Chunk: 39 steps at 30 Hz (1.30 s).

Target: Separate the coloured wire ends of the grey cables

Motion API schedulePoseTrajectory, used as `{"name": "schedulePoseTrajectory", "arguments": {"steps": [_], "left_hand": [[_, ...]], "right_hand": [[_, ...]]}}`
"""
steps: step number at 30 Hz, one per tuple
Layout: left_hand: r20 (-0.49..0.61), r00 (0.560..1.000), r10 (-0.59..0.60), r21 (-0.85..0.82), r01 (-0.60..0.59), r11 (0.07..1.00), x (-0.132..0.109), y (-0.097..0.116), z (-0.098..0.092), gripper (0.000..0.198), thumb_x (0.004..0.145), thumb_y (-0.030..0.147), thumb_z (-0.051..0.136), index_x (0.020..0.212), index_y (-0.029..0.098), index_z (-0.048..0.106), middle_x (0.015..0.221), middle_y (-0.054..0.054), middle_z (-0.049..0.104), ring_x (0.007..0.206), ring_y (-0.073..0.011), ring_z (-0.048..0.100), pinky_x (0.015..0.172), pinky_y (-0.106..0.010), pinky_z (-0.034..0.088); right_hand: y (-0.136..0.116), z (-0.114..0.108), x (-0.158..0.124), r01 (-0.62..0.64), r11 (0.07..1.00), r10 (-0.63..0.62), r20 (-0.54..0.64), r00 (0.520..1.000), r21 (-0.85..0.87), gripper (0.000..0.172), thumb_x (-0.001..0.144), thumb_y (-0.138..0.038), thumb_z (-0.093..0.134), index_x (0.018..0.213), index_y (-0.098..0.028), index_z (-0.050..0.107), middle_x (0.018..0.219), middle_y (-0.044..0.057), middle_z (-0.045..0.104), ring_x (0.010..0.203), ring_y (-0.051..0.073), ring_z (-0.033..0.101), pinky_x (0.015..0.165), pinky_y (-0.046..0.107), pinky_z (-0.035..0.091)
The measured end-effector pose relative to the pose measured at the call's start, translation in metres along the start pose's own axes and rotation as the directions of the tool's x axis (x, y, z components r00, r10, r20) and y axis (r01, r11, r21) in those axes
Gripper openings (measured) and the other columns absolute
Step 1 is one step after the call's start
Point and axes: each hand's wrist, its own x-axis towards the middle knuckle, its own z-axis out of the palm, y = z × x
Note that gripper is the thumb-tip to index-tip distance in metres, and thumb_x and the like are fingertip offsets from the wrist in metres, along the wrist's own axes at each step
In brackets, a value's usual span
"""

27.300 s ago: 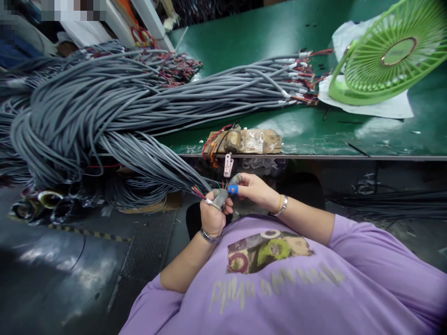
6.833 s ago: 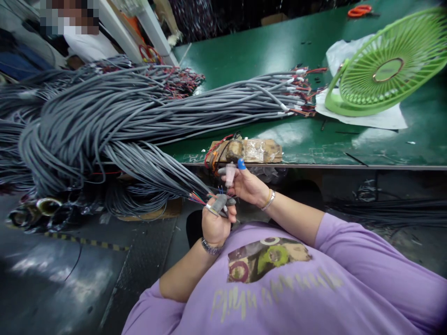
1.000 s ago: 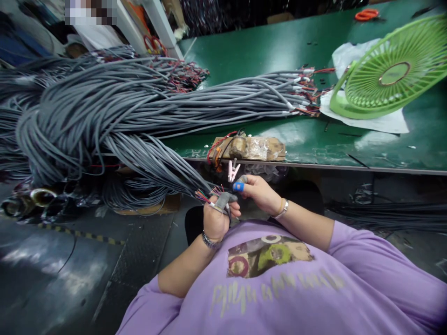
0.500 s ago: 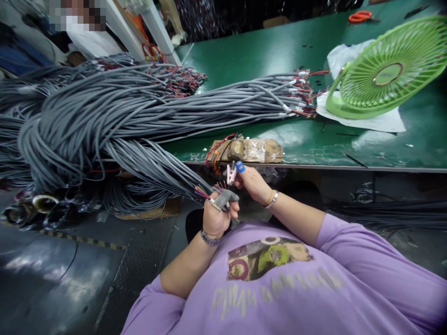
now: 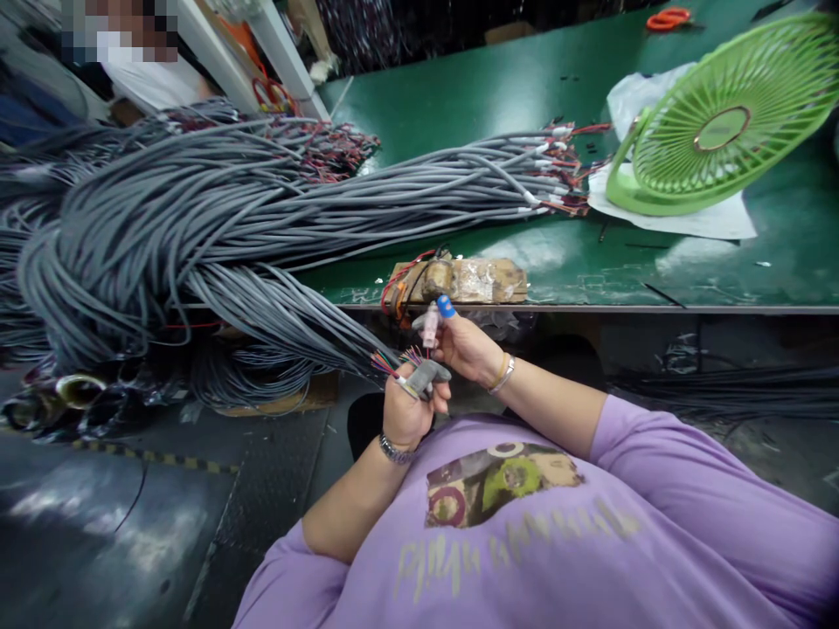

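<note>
My left hand [image 5: 407,404] is closed around the end of a grey cable [image 5: 341,342], whose coloured inner wires [image 5: 401,358] fan out above my fist. A grey cot covers that hand's forefinger. My right hand [image 5: 462,343] pinches a small pink clip [image 5: 431,325] that hangs from a taped wooden block [image 5: 459,281] at the bench edge. A blue cot sits on the thumb. The clip is just above the wire ends.
A big bundle of grey cables [image 5: 197,218] drapes from the green bench [image 5: 498,96] down to the left. A green fan [image 5: 714,122] lies on white paper at the right. Another person [image 5: 137,61] sits at the far left. Orange scissors [image 5: 667,17] lie far back.
My right hand rose from beside my left hand up to the pink clip and closed on it. My left hand kept its hold on the cable end.
</note>
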Motion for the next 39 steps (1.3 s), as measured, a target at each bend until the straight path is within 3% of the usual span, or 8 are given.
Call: {"name": "schedulePoseTrajectory", "arguments": {"steps": [6, 12, 24, 30, 35, 39], "left_hand": [[-0.043, 0.997, 0.061, -0.059, -0.064, 0.996, -0.01, 0.002, 0.0, 0.033, 0.069, 0.046, 0.072, 0.063, 0.014, 0.066, 0.05, -0.002, 0.064, 0.032, -0.0086, 0.052, 0.032, -0.017, 0.036], [-0.122, 0.99, 0.077, -0.118, -0.091, 0.989, -0.008, 0.003, 0.004, 0.03, 0.07, 0.044, 0.071, 0.066, 0.014, 0.066, 0.05, -0.002, 0.064, 0.033, -0.0086, 0.052, 0.033, -0.017, 0.037], [-0.138, 0.989, 0.051, -0.104, -0.066, 0.992, -0.005, 0.004, 0.009, 0.031, 0.069, 0.044, 0.07, 0.063, 0.015, 0.063, 0.05, -0.003, 0.065, 0.033, -0.009, 0.053, 0.032, -0.017, 0.034], [-0.129, 0.99, 0.05, -0.11, -0.064, 0.992, -0.004, 0.005, 0.008, 0.029, 0.07, 0.043, 0.069, 0.066, 0.014, 0.065, 0.05, -0.002, 0.064, 0.033, -0.0084, 0.052, 0.033, -0.017, 0.036], [-0.124, 0.992, 0.036, -0.116, -0.051, 0.992, -0.003, 0.003, 0.008, 0.029, 0.07, 0.043, 0.069, 0.065, 0.014, 0.064, 0.051, -0.003, 0.065, 0.034, -0.009, 0.053, 0.033, -0.017, 0.034], [-0.124, 0.992, 0.033, -0.112, -0.047, 0.993, -0.002, 0.0, 0.007, 0.028, 0.071, 0.041, 0.067, 0.067, 0.014, 0.065, 0.051, -0.003, 0.065, 0.034, -0.0089, 0.053, 0.033, -0.017, 0.033]], "right_hand": [[-0.007, -0.002, -0.005, -0.083, 0.996, 0.085, 0.08, 0.993, -0.024, 0.056, 0.08, -0.069, 0.054, 0.082, -0.014, 0.065, 0.066, 0.001, 0.058, 0.052, 0.008, 0.043, 0.046, 0.019, 0.032], [-0.005, -0.003, -0.006, 0.055, 0.995, -0.05, 0.056, 0.997, -0.08, 0.031, 0.075, -0.043, 0.07, 0.078, -0.013, 0.064, 0.064, -0.002, 0.055, 0.054, 0.007, 0.042, 0.048, 0.018, 0.032], [0.003, -0.005, 0.005, -0.003, 1.0, 0.005, 0.126, 0.992, -0.01, 0.052, 0.081, -0.064, 0.058, 0.081, -0.013, 0.067, 0.073, 0.004, 0.062, 0.054, 0.007, 0.041, 0.048, 0.019, 0.037], [0.009, -0.015, 0.01, 0.07, 0.997, -0.065, 0.115, 0.991, -0.041, 0.054, 0.089, -0.064, 0.046, 0.085, -0.015, 0.069, 0.071, 0.004, 0.062, 0.056, 0.009, 0.045, 0.051, 0.02, 0.039], [0.006, -0.008, 0.006, -0.074, 0.993, 0.06, 0.146, 0.987, 0.088, 0.05, 0.087, -0.062, 0.053, 0.084, -0.014, 0.067, 0.074, 0.004, 0.064, 0.055, 0.008, 0.046, 0.05, 0.02, 0.042], [0.003, -0.001, 0.005, -0.097, 0.981, 0.081, 0.105, 0.991, 0.166, 0.047, 0.084, -0.06, 0.059, 0.081, -0.014, 0.066, 0.071, 0.002, 0.063, 0.052, 0.007, 0.045, 0.047, 0.018, 0.04]]}}
